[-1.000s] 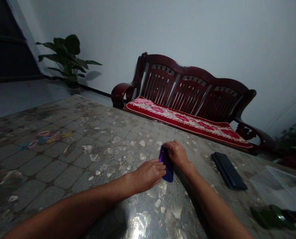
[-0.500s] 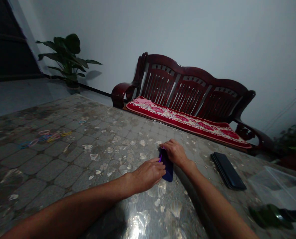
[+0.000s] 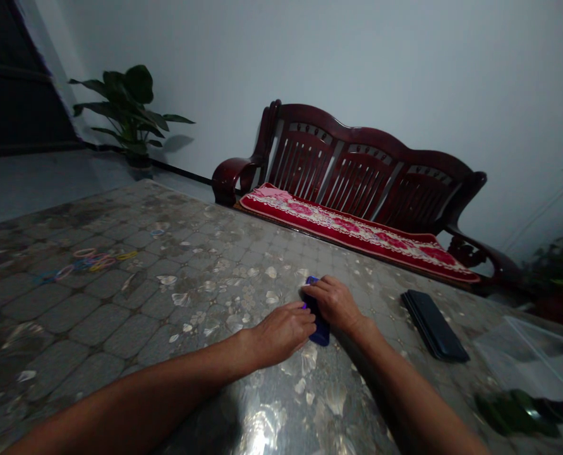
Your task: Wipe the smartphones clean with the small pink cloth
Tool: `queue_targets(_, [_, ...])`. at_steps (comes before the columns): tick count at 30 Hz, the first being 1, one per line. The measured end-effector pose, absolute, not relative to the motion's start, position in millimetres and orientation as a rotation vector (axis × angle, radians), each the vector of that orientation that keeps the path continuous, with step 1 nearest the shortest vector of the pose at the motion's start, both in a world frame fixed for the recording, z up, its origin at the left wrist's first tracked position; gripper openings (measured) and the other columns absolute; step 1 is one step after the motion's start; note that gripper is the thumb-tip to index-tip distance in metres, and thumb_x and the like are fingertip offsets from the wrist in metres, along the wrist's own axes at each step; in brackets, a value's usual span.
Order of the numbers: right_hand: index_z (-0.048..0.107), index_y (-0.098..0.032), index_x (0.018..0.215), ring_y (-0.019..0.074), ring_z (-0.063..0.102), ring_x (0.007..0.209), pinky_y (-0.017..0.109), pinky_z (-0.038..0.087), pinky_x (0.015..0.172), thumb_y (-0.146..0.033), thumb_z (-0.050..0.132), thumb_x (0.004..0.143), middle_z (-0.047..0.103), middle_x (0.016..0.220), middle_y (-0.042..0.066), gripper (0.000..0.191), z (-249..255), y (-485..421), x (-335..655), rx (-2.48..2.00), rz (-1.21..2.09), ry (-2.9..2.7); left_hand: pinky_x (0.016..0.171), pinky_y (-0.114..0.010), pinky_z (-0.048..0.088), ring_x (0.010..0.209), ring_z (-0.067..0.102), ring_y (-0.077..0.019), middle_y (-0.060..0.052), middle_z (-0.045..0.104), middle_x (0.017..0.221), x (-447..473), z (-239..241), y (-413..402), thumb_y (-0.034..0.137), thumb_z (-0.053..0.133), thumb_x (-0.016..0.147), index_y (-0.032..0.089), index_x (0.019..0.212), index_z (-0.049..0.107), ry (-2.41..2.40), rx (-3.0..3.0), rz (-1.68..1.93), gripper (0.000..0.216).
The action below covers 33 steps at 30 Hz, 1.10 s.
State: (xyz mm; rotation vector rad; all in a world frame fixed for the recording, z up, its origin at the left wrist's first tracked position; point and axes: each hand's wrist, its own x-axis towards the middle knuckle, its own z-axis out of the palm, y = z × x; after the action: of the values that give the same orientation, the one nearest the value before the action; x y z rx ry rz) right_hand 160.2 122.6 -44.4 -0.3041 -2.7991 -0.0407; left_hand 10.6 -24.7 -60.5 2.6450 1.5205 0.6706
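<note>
Crimson and Blooms Brighten a Grey Room

From where I stand, a red seat runner (image 3: 347,225) patterned with pink flowers and lacy white edging glows against a glossy reddish-brown wooden sofa (image 3: 352,134). Behind it, the wall (image 3: 205,57) is pale blue-grey, its skirting (image 3: 181,174) black. The grey tabletop (image 3: 134,328) wears a tile-like lattice, dark at the crossings, scattered with cream leaf shapes. A flat object (image 3: 321,335) shows deep blue with a touch of violet. Thin rings (image 3: 102,261) add pink, blue and yellow; a wallet-like case (image 3: 436,325) is black, a bottle (image 3: 515,414) green with a black top, the plant (image 3: 138,85) dark green.
</note>
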Motion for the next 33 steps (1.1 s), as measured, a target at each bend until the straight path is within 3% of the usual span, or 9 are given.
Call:
queue_targets(8, [0.072, -0.020, 0.110, 0.0227, 0.055, 0.083, 0.033, 0.042, 0.077, -0.008, 0.048, 0.091, 0.074, 0.093, 0.008, 0.033, -48, 126, 168, -0.422, -0.051, -2.743, 0.103, -0.037, 0.050, 0.106, 0.067, -0.0235, -0.008, 0.074, 0.107, 11, -61, -24, 0.018, 0.061, 0.094, 0.018, 0.105, 0.071, 1.519, 2.610, 0.664, 0.015])
queue_targets(15, [0.073, -0.021, 0.108, 0.0226, 0.058, 0.083, 0.032, 0.043, 0.076, -0.008, 0.048, 0.091, 0.075, 0.092, 0.007, 0.033, -52, 134, 157, -0.614, -0.066, -2.654, 0.102, -0.037, 0.051, 0.112, 0.067, -0.0245, -0.008, 0.073, 0.119, 10, -66, -24, 0.018, 0.062, 0.093, 0.018, 0.107, 0.071, 1.539, 2.589, 0.665, 0.017])
queue_targets(20, [0.074, -0.018, 0.103, 0.0218, 0.058, 0.080, 0.031, 0.044, 0.074, -0.005, 0.050, 0.084, 0.073, 0.085, 0.008, 0.033, -55, 120, 168, -0.466, 0.054, -2.633, 0.099, -0.034, 0.053, 0.107, 0.069, -0.0228, -0.007, 0.074, 0.116, 11, -62, -26, 0.018, 0.060, 0.094, 0.017, 0.107, 0.071, 1.541, 2.534, 0.645, 0.017])
queue_targets(24, [0.074, -0.019, 0.107, 0.0210, 0.059, 0.081, 0.030, 0.045, 0.076, -0.006, 0.051, 0.086, 0.074, 0.088, 0.008, 0.033, -56, 114, 177, -0.328, 0.121, -2.633, 0.095, -0.033, 0.054, 0.103, 0.070, -0.0218, -0.006, 0.074, 0.111, 12, -59, -26, 0.016, 0.058, 0.095, 0.018, 0.104, 0.071, 1.540, 2.520, 0.657, 0.016])
queue_targets(33, [0.076, -0.022, 0.108, 0.0222, 0.064, 0.090, 0.031, 0.049, 0.080, -0.005, 0.053, 0.088, 0.077, 0.097, 0.006, 0.035, -60, 140, 172, -0.751, 0.159, -2.511, 0.102, -0.036, 0.053, 0.111, 0.069, -0.0233, -0.008, 0.074, 0.119, 11, -61, -26, 0.015, 0.059, 0.095, 0.018, 0.108, 0.073, 1.560, 2.596, 0.605, 0.019])
